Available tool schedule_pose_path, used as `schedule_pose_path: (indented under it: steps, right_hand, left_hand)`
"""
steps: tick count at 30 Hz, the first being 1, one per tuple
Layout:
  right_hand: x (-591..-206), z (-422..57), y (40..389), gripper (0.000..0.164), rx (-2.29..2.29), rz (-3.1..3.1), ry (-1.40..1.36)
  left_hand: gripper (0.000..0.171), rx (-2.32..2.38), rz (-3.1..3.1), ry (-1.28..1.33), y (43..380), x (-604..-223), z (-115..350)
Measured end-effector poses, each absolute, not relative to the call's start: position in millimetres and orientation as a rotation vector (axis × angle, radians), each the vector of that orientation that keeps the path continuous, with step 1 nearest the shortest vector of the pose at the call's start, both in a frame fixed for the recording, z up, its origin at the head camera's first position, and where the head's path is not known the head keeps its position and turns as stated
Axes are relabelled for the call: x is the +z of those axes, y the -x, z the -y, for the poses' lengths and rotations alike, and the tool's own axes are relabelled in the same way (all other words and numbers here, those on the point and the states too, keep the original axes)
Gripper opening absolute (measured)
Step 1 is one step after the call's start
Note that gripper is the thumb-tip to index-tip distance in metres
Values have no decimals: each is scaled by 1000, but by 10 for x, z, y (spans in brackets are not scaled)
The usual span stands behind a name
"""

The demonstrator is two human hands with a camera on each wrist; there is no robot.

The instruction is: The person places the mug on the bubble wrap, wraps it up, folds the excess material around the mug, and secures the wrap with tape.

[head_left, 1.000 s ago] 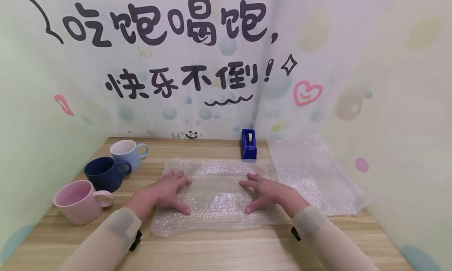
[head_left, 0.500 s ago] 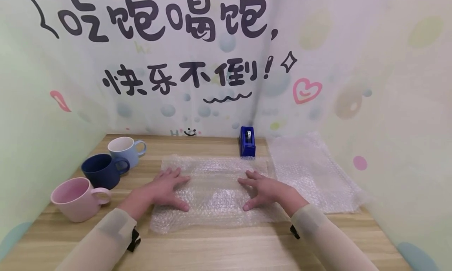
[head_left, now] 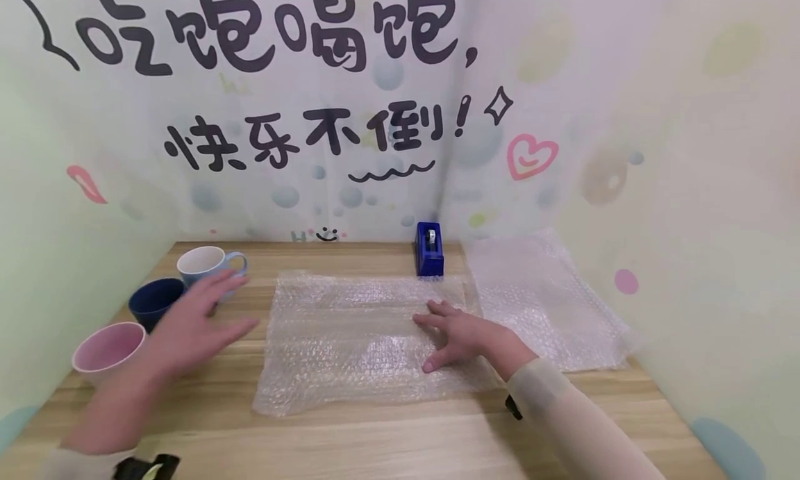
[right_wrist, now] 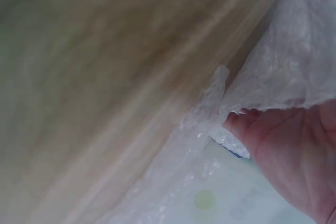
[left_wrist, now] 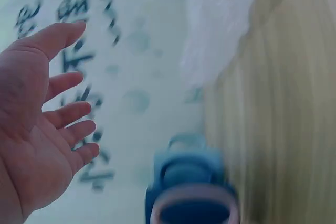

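Observation:
A sheet of bubble wrap [head_left: 350, 341] lies flat on the wooden table. My right hand [head_left: 459, 334] rests on its right part with fingers spread. Off the sheet to the left, my left hand [head_left: 190, 327] hovers near the mugs, blurred, its fingers extended and holding nothing; the left wrist view also shows this hand [left_wrist: 47, 114] with loose fingers. Behind it stand a pink mug [head_left: 109, 348], a dark blue mug [head_left: 156, 296] and a light blue mug [head_left: 200, 261]. The left hand partly covers them, and the pink and dark blue mugs' handles are hidden in the head view.
A blue tape dispenser [head_left: 429, 251] stands at the back, just behind the bubble wrap. Another bubble wrap sheet [head_left: 544, 299] lies at the right, close to the side wall. A printed wall [head_left: 350, 209] bounds the table [head_left: 375, 438] at the back.
My left hand has lifted off the bubble wrap and moved left toward the mugs. The right hand stays on the sheet. The head view has shifted slightly to the right.

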State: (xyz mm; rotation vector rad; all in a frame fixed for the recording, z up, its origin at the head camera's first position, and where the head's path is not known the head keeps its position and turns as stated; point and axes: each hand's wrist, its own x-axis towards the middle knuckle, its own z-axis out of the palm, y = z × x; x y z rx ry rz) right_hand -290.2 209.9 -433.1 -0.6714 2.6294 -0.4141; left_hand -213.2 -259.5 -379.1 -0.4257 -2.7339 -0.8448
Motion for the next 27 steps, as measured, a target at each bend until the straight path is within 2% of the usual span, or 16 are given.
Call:
schedule_pose_path:
  steps: [4, 10, 13, 18, 23, 27]
  right_hand:
    - [-4314, -2107, 2904, 103, -421, -2625, 670]
    - [-4321, -2124, 2896, 103, -422, -2634, 675]
    - [-4319, -2126, 2894, 103, -427, -2637, 668]
    - [-4314, -2115, 2892, 102, -430, -2636, 661]
    - [-4323, -2112, 2894, 103, -422, -2636, 668]
    - [-4329, -2113, 2900, 104, -413, -2639, 662]
  left_hand:
    - [80, -849, 2642, 208, 1930, -3818, 3039]
    - [117, -898, 2707, -165, 1710, -3969, 3586]
    - [126, -939, 2782, -222, 1629, -4104, 3783]
    - [119, -1037, 2880, -141, 1571, -4288, 3984]
    - [116, -1135, 2888, -181, 1572, -4327, 4031]
    - [97, -1113, 2836, -194, 1617, -4330, 4025]
